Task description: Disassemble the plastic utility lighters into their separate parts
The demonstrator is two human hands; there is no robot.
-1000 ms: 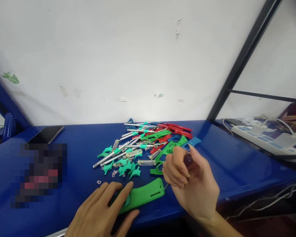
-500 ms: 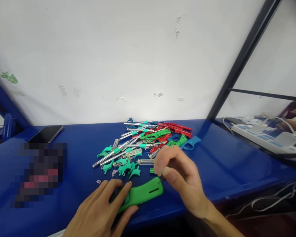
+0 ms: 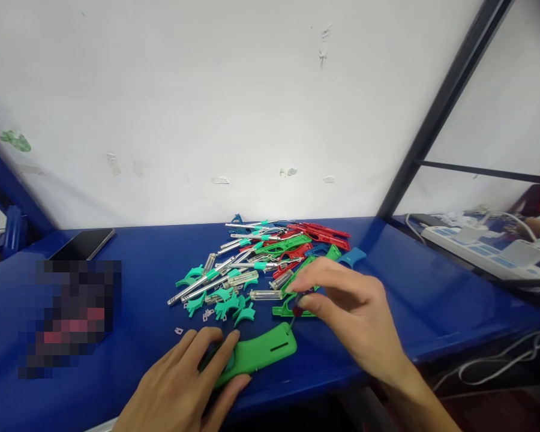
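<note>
My left hand [image 3: 184,378] presses a green lighter handle [image 3: 264,354] against the table near its front edge, with fingers over one end and the thumb along the near side. The handle has a dark slot and a small hole at its right end. My right hand [image 3: 351,315] pinches a small screwdriver [image 3: 299,311] with a dark and red grip. Its thin shaft slants down to the hole in the handle. Behind my right fingers lies a green lighter shell [image 3: 281,311], partly hidden.
Behind my hands is a heap of silver lighter tubes [image 3: 202,282], clear fuel tanks [image 3: 266,295], teal triggers [image 3: 227,306] and red shells [image 3: 324,233]. A phone [image 3: 83,245] lies at the left, beside a pixelated patch. A white power strip [image 3: 486,252] with cables is at the right.
My right hand has shifted to the right and tilted, so the screwdriver's shaft and more of the green shell behind it now show. My left hand and the handle have stayed in place.
</note>
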